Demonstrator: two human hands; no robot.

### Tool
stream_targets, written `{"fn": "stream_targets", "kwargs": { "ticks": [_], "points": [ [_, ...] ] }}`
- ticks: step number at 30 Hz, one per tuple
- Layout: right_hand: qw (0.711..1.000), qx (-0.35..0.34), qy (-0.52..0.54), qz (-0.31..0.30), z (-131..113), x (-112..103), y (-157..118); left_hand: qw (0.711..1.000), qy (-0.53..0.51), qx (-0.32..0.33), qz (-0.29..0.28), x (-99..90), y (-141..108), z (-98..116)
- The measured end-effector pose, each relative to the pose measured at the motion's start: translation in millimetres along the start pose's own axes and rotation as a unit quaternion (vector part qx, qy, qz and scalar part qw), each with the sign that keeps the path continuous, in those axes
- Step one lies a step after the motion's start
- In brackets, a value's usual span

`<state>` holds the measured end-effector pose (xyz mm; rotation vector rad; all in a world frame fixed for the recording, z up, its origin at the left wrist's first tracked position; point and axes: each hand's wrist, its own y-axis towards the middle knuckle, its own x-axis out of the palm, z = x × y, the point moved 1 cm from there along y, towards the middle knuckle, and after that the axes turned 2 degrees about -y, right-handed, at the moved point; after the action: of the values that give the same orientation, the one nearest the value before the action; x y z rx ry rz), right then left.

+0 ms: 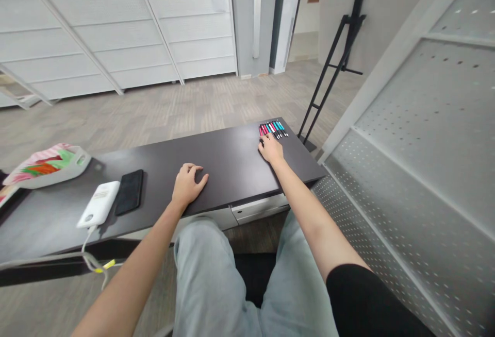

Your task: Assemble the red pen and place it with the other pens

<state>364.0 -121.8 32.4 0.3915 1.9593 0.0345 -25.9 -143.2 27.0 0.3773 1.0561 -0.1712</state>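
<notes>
My left hand [189, 183] lies on the dark desk top [228, 159], its fingers spread and slightly bent, with nothing in it. Farther right, my right hand [271, 149] reaches to the near left end of a row of pens [274, 128]. Its fingers are bent together around the dark lower end of a pen [261, 140] at the row's left side; the fingers partly hide that pen. Several pens, pink-red on the left and blue on the right, lie side by side near the desk's far right corner.
A white power bank [99, 204] with a plugged-in cable [89, 258] lies left of my left hand, beside a black phone [130, 191]. At far left stands a white basket [79, 164] with colourful cloth. A perforated white panel [417, 136] borders the right; a black stand [328, 79] rises behind.
</notes>
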Motion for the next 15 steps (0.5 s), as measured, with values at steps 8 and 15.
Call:
{"fn": "stream_targets", "kwargs": {
  "ticks": [8,15],
  "points": [
    [1.000,0.009,0.024,0.011,3.0,0.1,2.0,1.000,0.016,-0.011,0.002,0.0,0.7,1.2],
    [0.999,0.022,0.032,0.014,4.6,0.1,6.5,0.999,0.035,-0.011,-0.016,-2.2,1.3,5.5]
  ]
}}
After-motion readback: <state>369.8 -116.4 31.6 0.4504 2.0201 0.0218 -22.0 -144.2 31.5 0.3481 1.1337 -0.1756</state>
